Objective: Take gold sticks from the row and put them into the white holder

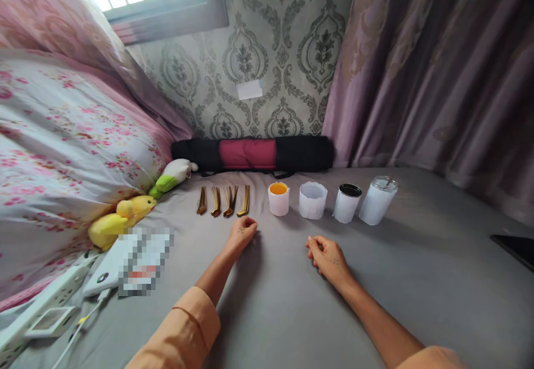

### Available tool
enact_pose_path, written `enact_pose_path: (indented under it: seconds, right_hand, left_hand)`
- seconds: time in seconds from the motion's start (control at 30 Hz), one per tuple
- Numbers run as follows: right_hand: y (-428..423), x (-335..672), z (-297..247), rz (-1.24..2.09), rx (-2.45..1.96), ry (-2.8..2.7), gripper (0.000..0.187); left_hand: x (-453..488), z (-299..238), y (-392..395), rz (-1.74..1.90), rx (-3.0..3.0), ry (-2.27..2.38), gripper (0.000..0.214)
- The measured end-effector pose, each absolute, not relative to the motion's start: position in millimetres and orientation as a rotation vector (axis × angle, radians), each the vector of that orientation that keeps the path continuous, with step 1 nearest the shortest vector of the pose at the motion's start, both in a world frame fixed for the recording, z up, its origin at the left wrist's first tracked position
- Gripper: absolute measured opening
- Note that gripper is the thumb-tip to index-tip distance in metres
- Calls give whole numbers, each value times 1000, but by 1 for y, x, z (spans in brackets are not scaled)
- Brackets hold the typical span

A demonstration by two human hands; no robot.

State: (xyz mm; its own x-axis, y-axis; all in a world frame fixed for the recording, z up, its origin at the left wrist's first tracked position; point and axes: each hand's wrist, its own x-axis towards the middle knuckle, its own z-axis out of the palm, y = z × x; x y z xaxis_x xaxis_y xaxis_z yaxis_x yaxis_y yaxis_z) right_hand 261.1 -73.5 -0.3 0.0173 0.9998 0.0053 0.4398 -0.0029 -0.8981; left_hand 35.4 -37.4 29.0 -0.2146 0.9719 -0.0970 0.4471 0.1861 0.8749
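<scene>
My left hand (242, 234) rests on the grey sheet with its fingers curled closed, and nothing shows in them. Just beyond it lie several bundles of thin gold strips (244, 201), bent at their near ends. To the right, my right hand (329, 259) is loosely closed, thumb against the fingers, with no object visible in it. Past both hands stands a row of white-wrapped containers: a small one with an orange inside (278, 202), a wide pale one (312, 205), a dark-mouthed can (346, 206) and a taller glass jar (377, 205) with a brown stick in it.
A black and red rolled bag (250, 153) lies along the wall. On the left are plush toys (120, 221), a white power bank (110, 263), a cable and a power strip (50, 308). A dark flat device (515, 251) lies at the right edge.
</scene>
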Motion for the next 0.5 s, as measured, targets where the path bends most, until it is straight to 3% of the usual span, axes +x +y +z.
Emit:
enact_pose_path:
  seconds: [0.5]
  right_hand:
    - [-73,261,-3,920,-1533,-1536,39]
  left_hand:
    - [-1,29,1,788,1784,2190,16]
